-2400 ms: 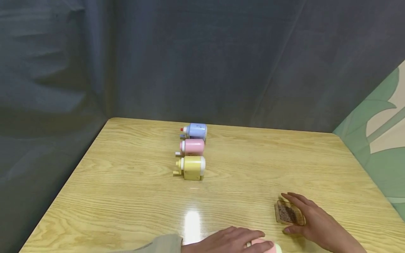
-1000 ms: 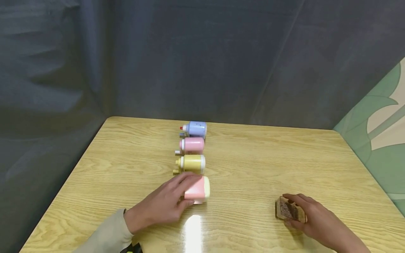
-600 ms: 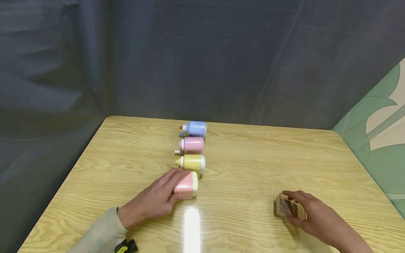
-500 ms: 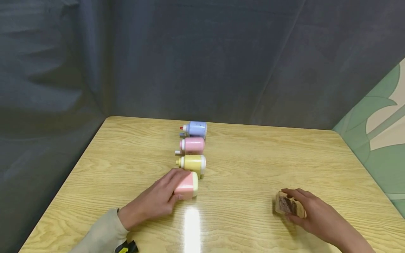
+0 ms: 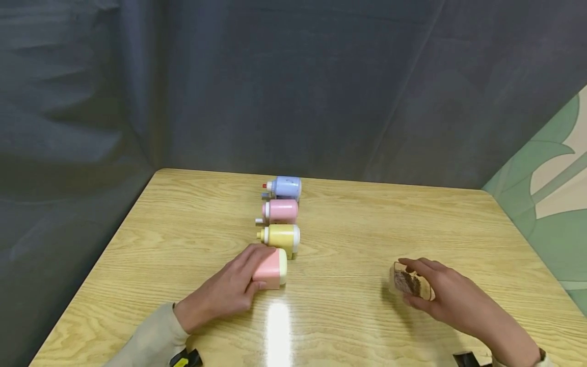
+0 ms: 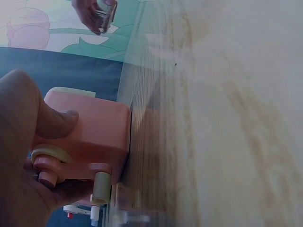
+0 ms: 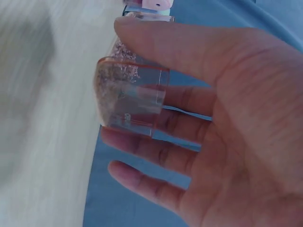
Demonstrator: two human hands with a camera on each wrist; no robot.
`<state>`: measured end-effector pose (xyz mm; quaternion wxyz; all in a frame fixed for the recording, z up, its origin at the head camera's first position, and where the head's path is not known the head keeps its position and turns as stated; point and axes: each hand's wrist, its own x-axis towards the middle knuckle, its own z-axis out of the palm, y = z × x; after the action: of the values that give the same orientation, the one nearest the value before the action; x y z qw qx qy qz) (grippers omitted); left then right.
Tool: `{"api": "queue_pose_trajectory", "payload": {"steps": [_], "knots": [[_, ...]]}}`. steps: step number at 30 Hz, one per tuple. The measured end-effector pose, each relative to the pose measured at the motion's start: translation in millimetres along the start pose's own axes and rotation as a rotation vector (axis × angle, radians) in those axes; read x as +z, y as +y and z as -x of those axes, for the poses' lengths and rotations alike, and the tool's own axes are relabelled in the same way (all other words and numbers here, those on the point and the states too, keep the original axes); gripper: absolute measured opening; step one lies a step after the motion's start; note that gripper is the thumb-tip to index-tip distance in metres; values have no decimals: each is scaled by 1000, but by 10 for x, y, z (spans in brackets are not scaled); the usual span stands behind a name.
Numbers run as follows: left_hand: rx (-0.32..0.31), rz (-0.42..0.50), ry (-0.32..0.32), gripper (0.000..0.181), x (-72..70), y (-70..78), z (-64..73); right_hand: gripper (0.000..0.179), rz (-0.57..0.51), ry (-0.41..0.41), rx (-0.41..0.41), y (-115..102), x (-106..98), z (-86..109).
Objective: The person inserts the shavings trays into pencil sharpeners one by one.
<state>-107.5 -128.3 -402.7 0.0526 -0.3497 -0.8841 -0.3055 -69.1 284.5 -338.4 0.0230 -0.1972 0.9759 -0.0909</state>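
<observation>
My left hand [image 5: 231, 283] grips a coral-pink crank pencil sharpener [image 5: 270, 272] with a cream end, close in front of the yellow sharpener [image 5: 281, 237]. In the left wrist view the thumb lies on its side, and its crank handle [image 6: 101, 188] points toward the camera, base down at the table. Between thumb and fingers, my right hand [image 5: 451, 293] holds a clear shavings tray [image 5: 407, 283] above the table at the right. Dark pencil shavings [image 7: 120, 71] lie inside it. Behind the yellow one stand a pink sharpener [image 5: 282, 210] and a blue sharpener [image 5: 287, 187], all in a row.
The wooden table [image 5: 348, 229] reaches back to a dark cloth [image 5: 293, 92], which also hangs along its left side. A green and beige leaf-pattern surface [image 5: 559, 204] borders the right edge. Black straps [image 5: 185, 358] sit at both wrists.
My left hand has carried the coral-pink sharpener from the front edge to the row's near end, shifting it slightly left. My right hand has lifted the shavings tray and moved it a little left.
</observation>
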Motion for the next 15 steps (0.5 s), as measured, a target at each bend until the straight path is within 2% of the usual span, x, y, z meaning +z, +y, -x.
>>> {"api": "queue_pose_trajectory", "payload": {"steps": [8,15], "knots": [[-17,2,-13,64,3,0,-2,61,-3,-20,-36,-110,-103,-115],[-2,3,-1,64,9,1,1,60,-12,-39,-85,-228,-135,-230]]}}
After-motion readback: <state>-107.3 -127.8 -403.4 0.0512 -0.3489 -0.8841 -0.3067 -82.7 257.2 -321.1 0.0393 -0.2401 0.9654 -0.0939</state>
